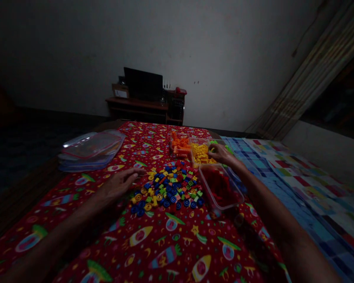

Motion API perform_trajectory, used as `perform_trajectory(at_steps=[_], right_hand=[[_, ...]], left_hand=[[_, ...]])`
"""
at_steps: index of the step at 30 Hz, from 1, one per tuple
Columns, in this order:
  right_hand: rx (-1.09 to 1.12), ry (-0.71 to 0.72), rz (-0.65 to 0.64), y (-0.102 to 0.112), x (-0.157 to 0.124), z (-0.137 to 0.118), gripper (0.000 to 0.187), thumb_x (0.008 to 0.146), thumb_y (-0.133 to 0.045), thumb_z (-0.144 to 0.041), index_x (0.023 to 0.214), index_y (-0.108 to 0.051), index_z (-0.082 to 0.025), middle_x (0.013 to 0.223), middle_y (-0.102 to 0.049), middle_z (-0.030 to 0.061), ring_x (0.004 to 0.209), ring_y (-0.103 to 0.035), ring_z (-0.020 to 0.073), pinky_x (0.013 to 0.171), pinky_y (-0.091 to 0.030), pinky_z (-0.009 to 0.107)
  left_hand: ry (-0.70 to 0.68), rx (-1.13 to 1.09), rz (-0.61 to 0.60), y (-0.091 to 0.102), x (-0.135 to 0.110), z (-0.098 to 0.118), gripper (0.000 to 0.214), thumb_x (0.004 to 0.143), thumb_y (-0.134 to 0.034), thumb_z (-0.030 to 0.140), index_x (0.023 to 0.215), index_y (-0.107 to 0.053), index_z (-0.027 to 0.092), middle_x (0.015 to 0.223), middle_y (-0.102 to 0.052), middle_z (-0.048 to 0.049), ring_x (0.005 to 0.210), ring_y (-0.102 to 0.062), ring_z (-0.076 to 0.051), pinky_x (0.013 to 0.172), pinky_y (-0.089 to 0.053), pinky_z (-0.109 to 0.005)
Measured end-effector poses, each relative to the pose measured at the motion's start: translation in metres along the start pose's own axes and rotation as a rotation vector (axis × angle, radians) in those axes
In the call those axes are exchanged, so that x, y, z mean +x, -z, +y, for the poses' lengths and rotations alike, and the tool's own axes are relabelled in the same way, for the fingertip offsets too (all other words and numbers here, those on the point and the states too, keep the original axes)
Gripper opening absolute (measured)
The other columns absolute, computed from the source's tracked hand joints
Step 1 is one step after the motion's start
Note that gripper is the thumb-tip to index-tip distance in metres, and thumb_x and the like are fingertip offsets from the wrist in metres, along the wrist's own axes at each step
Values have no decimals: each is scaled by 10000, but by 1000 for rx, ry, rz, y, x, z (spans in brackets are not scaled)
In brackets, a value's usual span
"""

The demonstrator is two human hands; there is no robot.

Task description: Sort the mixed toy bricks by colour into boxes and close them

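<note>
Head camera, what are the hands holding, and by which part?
The left hand is open, holding nothing, beside loose bricks. The right hand is over a tub of yellow bricks; whether it holds one cannot be told.

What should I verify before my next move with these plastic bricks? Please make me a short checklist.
Left hand free: ok, it is open beside the pile, nothing visible in it.
Right hand grip: cannot tell, its fingers are over the yellow bricks and may hide a piece.
Loose plastic bricks separated by colour: not ok, the colours are mixed.
Clear box of red bricks open and level: ok, no lid on it.
Orange bricks in their own box: ok, no other colour is visible among them.
</note>
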State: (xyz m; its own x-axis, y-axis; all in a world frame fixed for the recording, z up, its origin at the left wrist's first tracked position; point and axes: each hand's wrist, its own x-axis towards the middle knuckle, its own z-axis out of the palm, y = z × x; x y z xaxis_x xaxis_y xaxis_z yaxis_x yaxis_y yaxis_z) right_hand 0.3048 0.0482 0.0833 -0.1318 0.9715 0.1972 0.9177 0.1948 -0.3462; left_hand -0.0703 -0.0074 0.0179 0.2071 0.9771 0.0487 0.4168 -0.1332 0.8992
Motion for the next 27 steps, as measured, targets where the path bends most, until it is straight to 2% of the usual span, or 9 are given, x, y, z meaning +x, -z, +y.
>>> perform_trajectory(at_steps=[6,9,12,14,17,20,23,25,27], right_hand=[[-324,-169,19,38,33,64,268,786,-488,-132,927,-705,-65,798,-699,118,730,-624,176,639,-396,227],[-370,-214,71,48,44,89,290,817,-505,-183,971,-699,-30,891,-693,180,820,-631,210,689,-406,251],[-356,-170,131,50,50,93,322,808,-555,-246,1037,-680,-57,968,-682,183,873,-622,218,721,-414,258],[-322,-92,154,45,49,80,316,815,-531,-229,1052,-669,-73,952,-684,160,838,-615,203,705,-411,254],[-206,133,119,26,37,38,280,833,-459,-174,989,-669,-75,838,-677,112,696,-571,148,633,-377,231],[-100,396,-8,-7,13,-13,235,825,-422,-111,838,-656,-90,689,-612,48,578,-451,93,560,-304,211],[-44,567,-153,-46,-11,-54,219,849,-414,-116,767,-618,-119,623,-532,4,537,-356,76,540,-254,221],[-64,628,-204,-70,-23,-69,175,845,-455,-127,740,-595,-135,615,-497,-6,544,-337,83,544,-250,228],[-108,681,-178,-91,-30,-74,120,839,-492,-131,775,-593,-138,676,-514,16,608,-379,104,583,-285,232]], left_hand=[[-85,433,-16,30,-27,-41,526,760,-472,653,967,-707,230,1012,-718,-84,915,-660,-280,793,-537,-339],[-141,549,-73,28,-38,-55,472,792,-477,574,1006,-696,215,1015,-711,-87,917,-656,-261,801,-522,-305],[-205,598,-135,19,-39,-64,427,816,-468,513,1016,-680,200,982,-704,-85,888,-652,-233,774,-518,-277],[-249,610,-137,12,-36,-68,392,832,-458,484,989,-673,196,962,-694,-80,872,-645,-219,771,-513,-272],[-301,603,-109,0,-28,-70,363,839,-474,465,1012,-650,199,1013,-672,-78,914,-627,-217,818,-497,-287],[-327,588,-107,-10,-20,-65,349,830,-498,452,1043,-633,209,1056,-658,-74,948,-617,-221,848,-484,-304],[-337,588,-115,-16,-14,-53,330,821,-491,446,977,-646,200,983,-672,-72,889,-627,-214,801,-491,-295],[-328,600,-90,-17,-10,-43,332,820,-476,451,930,-648,189,924,-674,-72,840,-627,-207,757,-491,-284],[-307,618,-59,-16,-8,-34,332,820,-465,460,864,-642,182,846,-667,-62,778,-617,-194,706,-483,-269]])
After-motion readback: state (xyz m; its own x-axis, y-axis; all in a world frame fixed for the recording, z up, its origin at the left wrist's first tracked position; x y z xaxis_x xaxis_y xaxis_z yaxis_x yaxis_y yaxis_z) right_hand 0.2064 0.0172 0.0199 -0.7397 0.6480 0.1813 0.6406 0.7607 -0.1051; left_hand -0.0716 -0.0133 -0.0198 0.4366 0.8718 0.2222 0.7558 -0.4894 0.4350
